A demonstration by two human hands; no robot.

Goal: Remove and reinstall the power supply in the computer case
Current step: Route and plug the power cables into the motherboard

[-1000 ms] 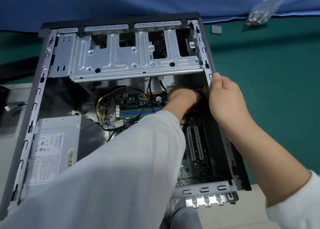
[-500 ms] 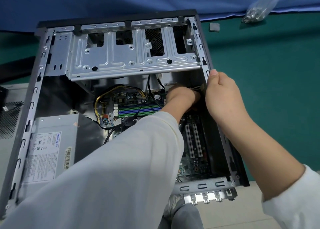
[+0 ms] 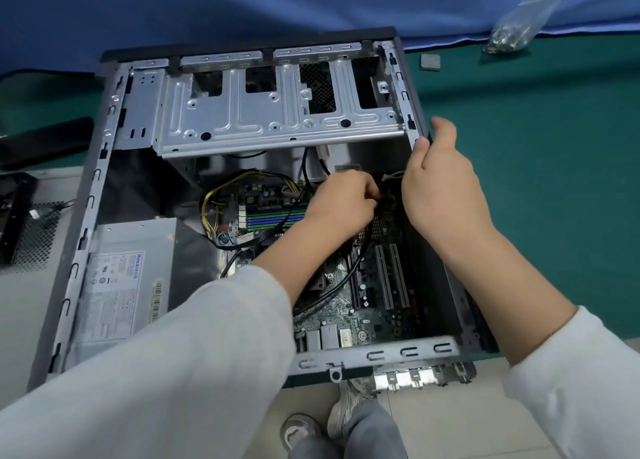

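Head view: the computer case [image 3: 104, 195] lies open on the green tabletop [image 3: 554, 181]. The power supply [image 3: 117, 285] sits in its near-left corner. The left hand [image 3: 343, 205] pinches wiring above the motherboard [image 3: 363, 313]. The right hand [image 3: 440, 188] grips the case's right rail.

Green tabletop [image 3: 554, 188], blue cloth [image 3: 242, 4] behind

- The computer case [image 3: 90, 195] lies open on its side on the green tabletop [image 3: 540, 167], filling the middle.
- The power supply [image 3: 121, 282] sits inside at eight o'clock, label up.
- The left hand [image 3: 341, 204] reaches in at centre, fingers curled around cables by the motherboard [image 3: 367, 306].
- The right hand [image 3: 441, 184] grips the case's side rail at two o'clock.
- A clear bag of screws [image 3: 516, 28] lies at one o'clock.
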